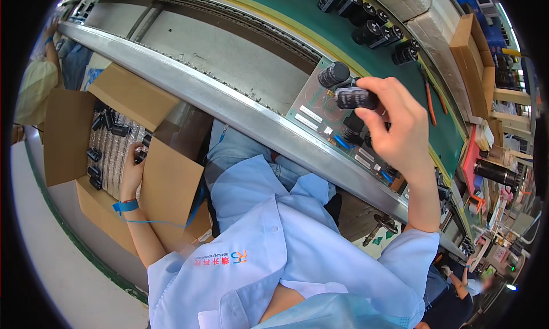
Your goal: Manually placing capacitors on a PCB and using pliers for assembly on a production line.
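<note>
My right hand (pixel 400 123) pinches a black cylindrical capacitor (pixel 354 98) between thumb and fingers, tilted on its side above a circuit board (pixel 311 103). Another large capacitor (pixel 334 74) stands on that board just beyond the held one. Smaller parts, some blue, sit on the board, partly hidden beneath my hand. At the left, my left hand (pixel 132 171) reaches into an open cardboard box (pixel 68 135). Its fingers are curled on a black capacitor (pixel 140 155), only partly visible. More loose capacitors (pixel 103 120) lie in the box on bubble wrap (pixel 111 157).
A metal conveyor rail (pixel 189 77) runs between me and the line. Several capacitors (pixel 366 20) stand on the green surface (pixel 274 11) beyond, near red-handled pliers (pixel 429 97). A blue wrist strap (pixel 126 206) with a cord circles my left wrist. Other people sit at the far left and lower right.
</note>
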{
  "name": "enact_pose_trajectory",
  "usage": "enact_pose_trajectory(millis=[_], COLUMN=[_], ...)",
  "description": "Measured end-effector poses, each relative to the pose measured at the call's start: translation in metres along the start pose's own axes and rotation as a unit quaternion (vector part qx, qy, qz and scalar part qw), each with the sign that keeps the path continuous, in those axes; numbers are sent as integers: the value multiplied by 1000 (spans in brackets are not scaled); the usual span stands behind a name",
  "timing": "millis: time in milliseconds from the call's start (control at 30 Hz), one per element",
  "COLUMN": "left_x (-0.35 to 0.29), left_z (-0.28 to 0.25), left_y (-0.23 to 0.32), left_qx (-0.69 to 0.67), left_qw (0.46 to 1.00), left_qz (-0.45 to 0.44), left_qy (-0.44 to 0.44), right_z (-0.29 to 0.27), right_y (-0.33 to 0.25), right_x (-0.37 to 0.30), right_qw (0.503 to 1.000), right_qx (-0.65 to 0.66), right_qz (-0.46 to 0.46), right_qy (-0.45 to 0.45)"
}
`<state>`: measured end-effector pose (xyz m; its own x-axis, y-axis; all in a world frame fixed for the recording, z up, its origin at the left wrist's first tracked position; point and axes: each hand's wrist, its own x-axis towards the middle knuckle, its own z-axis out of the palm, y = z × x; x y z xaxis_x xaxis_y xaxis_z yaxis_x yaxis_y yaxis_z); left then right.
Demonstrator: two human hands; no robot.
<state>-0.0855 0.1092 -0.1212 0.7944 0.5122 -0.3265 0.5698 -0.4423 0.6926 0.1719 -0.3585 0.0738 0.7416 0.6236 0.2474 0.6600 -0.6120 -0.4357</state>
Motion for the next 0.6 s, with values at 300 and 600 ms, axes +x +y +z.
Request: enact_pose_trajectory(millis=[300,600], left_x=[-12,-7], left_z=[-8,-9], left_y=[2,72], left_qx=[14,-189], left_qw=[998,955], left_qz=[-26,75], left_qy=[47,217], right_z=[36,38], right_y=[-5,-3], right_x=[-3,2], right_qw=[991,990], right_qx=[-99,-110], right_qz=[-90,-87], right_qy=[-16,-25])
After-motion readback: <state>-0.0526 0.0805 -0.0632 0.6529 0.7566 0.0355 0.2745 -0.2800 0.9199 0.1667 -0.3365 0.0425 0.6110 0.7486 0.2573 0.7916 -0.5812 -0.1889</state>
